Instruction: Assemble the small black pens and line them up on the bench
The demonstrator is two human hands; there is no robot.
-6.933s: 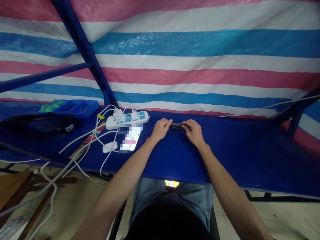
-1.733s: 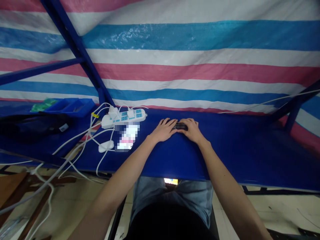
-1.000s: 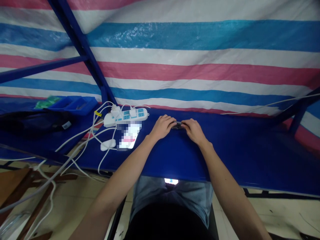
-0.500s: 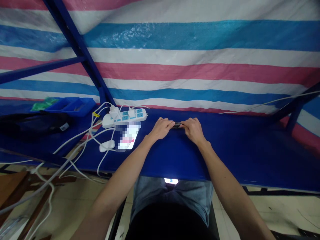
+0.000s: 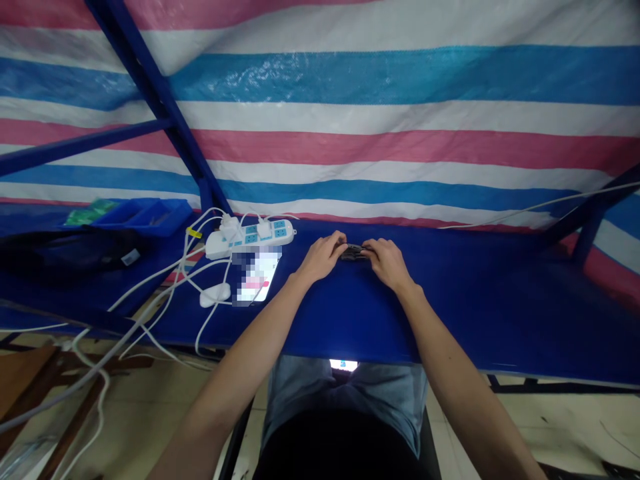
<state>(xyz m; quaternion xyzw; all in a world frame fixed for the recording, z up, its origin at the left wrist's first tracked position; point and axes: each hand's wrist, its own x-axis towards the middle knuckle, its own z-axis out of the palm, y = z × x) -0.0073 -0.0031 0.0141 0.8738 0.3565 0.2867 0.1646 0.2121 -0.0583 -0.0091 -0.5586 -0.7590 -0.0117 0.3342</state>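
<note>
A small dark object (image 5: 354, 252) lies on the blue table (image 5: 450, 313), pinched from both ends. My left hand (image 5: 323, 255) grips its left end with curled fingers. My right hand (image 5: 385, 260) grips its right end the same way. Most of the object is hidden between my fingers, so I cannot make out what it is. Both forearms reach forward from the table's near edge.
A white power strip (image 5: 250, 237) with plugs and white cables (image 5: 165, 280) lies left of my hands, next to a phone (image 5: 256, 277). A blue bin (image 5: 145, 215) and a black bag (image 5: 65, 250) stand further left. A striped tarp (image 5: 380, 120) hangs behind.
My hands have stayed on the dark object, with small shifts of the fingers. At 1.7 s ago the left fingers lay flatter over it; now they are curled.
</note>
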